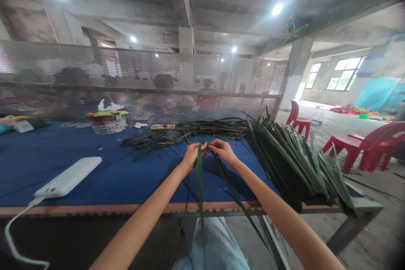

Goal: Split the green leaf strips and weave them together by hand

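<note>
Both my hands meet over the blue-topped table point(126, 181), close together near its middle. My left hand point(192, 154) is closed on a long green leaf strip point(199, 177), which hangs down past the table's front edge. Fingers pinched, my right hand point(223, 151) holds part of the leaf strips beside the left fingertips. A second, darker strip point(236, 196) trails from between the hands down to the right, under my right forearm. Exactly how the strips cross at the fingertips is too small to make out.
At right lies a large pile of green leaves point(294, 164); thinner strips point(211, 127) lie behind my hands. A white power bank point(69, 177) with a cable sits at left, a wrapped basket-like container point(108, 122) behind it. A perforated metal screen point(142, 71) borders the back. Red chairs point(363, 143) stand right.
</note>
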{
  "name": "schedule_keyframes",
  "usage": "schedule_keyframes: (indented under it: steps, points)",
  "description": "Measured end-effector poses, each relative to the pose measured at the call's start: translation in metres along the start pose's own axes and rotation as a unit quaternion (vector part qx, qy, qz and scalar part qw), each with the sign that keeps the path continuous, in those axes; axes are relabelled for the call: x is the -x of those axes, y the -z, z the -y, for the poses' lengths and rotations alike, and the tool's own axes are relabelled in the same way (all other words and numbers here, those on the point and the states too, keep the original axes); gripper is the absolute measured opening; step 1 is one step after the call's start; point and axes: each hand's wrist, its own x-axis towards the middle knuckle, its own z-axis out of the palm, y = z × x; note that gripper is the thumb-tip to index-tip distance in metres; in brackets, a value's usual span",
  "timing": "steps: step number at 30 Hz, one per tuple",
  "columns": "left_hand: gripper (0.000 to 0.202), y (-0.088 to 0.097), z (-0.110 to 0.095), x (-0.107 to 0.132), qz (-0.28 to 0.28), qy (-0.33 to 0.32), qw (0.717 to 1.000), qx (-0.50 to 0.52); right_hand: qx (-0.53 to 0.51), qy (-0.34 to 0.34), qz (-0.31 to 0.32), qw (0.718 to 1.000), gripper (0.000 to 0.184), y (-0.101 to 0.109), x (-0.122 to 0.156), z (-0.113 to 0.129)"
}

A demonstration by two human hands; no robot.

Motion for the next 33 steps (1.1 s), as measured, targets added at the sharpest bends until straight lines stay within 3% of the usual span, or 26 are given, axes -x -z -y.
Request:
schedule_keyframes:
  steps: [7, 17, 23, 29, 33]
  points:
    - [0.046, 0.000, 0.000, 0.000, -0.015, -0.018, 0.999, -0.039, -0.009, -0.022, 0.008, 1.000, 0.034, 0.001, 0.000, 0.001]
    - [0.034, 0.005, -0.001, -0.002, 0.020, -0.006, 0.996, -0.087, -0.023, -0.085, -0.034, 0.996, 0.029, 0.005, 0.004, 0.006]
    - [0.035, 0.004, 0.001, -0.005, 0.027, -0.001, 0.998, -0.051, -0.105, -0.159, 0.007, 0.982, 0.033, 0.008, 0.007, 0.010]
    - [0.036, 0.004, -0.004, -0.003, -0.002, -0.024, 0.999, -0.042, -0.086, -0.109, -0.026, 0.990, 0.036, 0.005, 0.004, 0.013]
    - [0.027, 0.003, -0.006, 0.001, -0.025, -0.083, 0.985, -0.148, -0.016, -0.051, -0.066, 0.996, 0.047, -0.002, 0.003, 0.015]
